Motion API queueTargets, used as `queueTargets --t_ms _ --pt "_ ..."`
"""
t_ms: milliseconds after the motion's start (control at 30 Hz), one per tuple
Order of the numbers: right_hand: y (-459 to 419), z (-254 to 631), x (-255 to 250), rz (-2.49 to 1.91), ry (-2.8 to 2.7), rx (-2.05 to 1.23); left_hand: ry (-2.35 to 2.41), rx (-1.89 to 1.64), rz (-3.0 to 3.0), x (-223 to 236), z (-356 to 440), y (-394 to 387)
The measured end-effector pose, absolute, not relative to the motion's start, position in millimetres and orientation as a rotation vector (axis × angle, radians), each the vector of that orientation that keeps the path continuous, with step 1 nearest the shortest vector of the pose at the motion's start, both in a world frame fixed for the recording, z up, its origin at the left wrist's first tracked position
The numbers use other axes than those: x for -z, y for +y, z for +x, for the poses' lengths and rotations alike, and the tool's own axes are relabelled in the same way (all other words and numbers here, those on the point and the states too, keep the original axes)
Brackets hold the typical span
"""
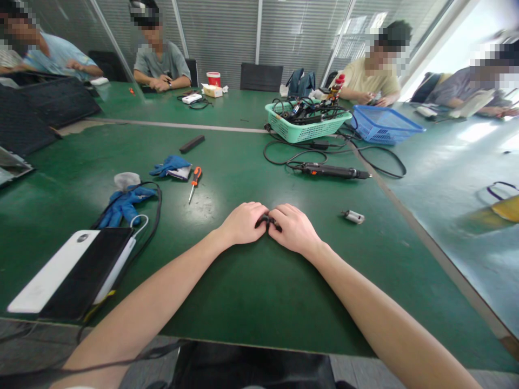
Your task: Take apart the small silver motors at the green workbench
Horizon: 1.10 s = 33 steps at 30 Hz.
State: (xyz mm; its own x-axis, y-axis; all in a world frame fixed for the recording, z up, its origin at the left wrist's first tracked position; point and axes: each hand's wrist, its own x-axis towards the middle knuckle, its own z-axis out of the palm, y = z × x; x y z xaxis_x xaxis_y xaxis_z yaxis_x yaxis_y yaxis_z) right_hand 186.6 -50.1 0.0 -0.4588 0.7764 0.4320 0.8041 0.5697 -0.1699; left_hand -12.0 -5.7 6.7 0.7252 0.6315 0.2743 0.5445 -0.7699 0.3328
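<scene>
My left hand (243, 222) and my right hand (294, 227) rest knuckles-up on the green table (251, 286), fingers curled and meeting in the middle. Both pinch a small black part (267, 220) between them; most of it is hidden by the fingers. A small silver cylinder (353, 216) lies to the right of my right hand. An orange-handled screwdriver (194, 182) lies beyond my left hand.
A black electric screwdriver (332, 172) with its cable lies ahead right. Behind it stand a green basket (306, 127) of cables and a blue basket (383, 124). Blue gloves (124, 205), a white power bank (52, 273) and a black tablet (87, 273) lie at left. Several people sit at the far side.
</scene>
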Motion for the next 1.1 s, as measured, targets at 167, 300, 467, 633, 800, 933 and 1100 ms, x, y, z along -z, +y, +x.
queueTargets --t_ms 167,300,467,633,800,933,1100 --pt "-50.1 186.9 0.8 -1.259 -2.316 0.047 0.937 -0.545 2.705 -6.7 -11.8 -6.0" --pt "-49.9 187.6 1.7 -1.250 -2.309 0.030 0.933 -0.547 2.714 -5.7 -12.0 -6.1" --pt "-48.4 188.6 3.1 -1.228 -2.307 0.024 0.930 -0.549 2.723 -5.9 -12.3 -5.6" --pt "-48.5 188.9 2.5 -1.214 -2.309 0.019 0.931 -0.536 2.723 -7.5 -12.1 -5.7" --pt "-48.9 188.6 2.2 -1.202 -2.301 0.004 0.934 -0.522 2.728 -8.0 -12.4 -6.2" --pt "-48.9 188.6 2.4 -1.201 -2.300 0.003 0.934 -0.533 2.737 -7.0 -12.3 -6.3" --pt "-48.3 189.4 3.8 -1.199 -2.298 -0.005 0.925 -0.537 2.736 -7.8 -11.8 -6.5"
